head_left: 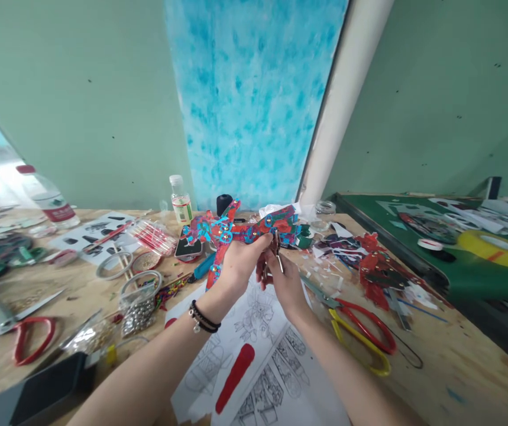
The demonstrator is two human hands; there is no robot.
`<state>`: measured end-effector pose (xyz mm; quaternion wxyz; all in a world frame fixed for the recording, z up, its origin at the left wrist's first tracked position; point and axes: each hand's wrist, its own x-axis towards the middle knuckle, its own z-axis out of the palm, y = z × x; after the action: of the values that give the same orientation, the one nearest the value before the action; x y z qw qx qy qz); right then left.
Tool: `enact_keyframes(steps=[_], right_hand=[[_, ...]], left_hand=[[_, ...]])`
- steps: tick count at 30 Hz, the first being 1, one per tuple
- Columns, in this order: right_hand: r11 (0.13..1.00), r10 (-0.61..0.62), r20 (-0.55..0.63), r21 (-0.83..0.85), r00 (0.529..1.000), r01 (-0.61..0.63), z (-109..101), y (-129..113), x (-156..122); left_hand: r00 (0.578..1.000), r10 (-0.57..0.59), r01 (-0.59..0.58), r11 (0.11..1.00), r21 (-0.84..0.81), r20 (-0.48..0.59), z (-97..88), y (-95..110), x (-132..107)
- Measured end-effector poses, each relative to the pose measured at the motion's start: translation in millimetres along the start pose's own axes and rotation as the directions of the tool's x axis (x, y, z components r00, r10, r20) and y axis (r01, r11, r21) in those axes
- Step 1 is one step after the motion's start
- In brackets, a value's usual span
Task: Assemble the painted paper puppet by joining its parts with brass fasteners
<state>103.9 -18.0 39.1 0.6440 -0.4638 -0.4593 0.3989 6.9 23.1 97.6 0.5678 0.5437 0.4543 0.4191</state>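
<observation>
A flat, jointed cut-out figure (225,228) in red and blue, with gold-coloured studs at its joints, is held up above the table. My left hand (239,263) grips it from below, the thumb laid along its right half. My right hand (284,284) is closed at the figure's right side around a small shiny metal tool (279,258). Its kind is hard to tell, since the fingers cover most of it. Beneath both hands lie paper sheets with line drawings (258,322) and a long red piece (235,378).
Red-handled scissors (369,322) and yellow-handled scissors (355,346) lie at right, near red cut pieces (373,266). More scissors (32,340), a bag of metal beads (138,313) and a black box (54,387) are at left. Bottles (180,201) stand behind; yellow tape (495,247) rests far right.
</observation>
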Motion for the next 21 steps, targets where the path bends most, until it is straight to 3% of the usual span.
enact_keyframes(steps=[4, 11, 21], right_hand=[[1.000, -0.028, 0.028, -0.003, 0.999, 0.028, -0.1, 2.6, 0.2], [0.995, -0.016, -0.035, -0.097, 0.999, 0.013, 2.2, 0.1, -0.3], [0.959, -0.070, -0.084, -0.280, 0.994, 0.044, -4.3, 9.2, 2.4]], left_hand=[[0.999, -0.009, 0.010, 0.999, 0.032, -0.037, -0.4, 0.0, 0.6], [0.999, 0.011, -0.011, 1.000, 0.004, -0.034, -2.5, -2.8, 0.2], [0.997, 0.072, -0.072, 0.993, 0.093, 0.001, -1.0, -3.1, -2.2]])
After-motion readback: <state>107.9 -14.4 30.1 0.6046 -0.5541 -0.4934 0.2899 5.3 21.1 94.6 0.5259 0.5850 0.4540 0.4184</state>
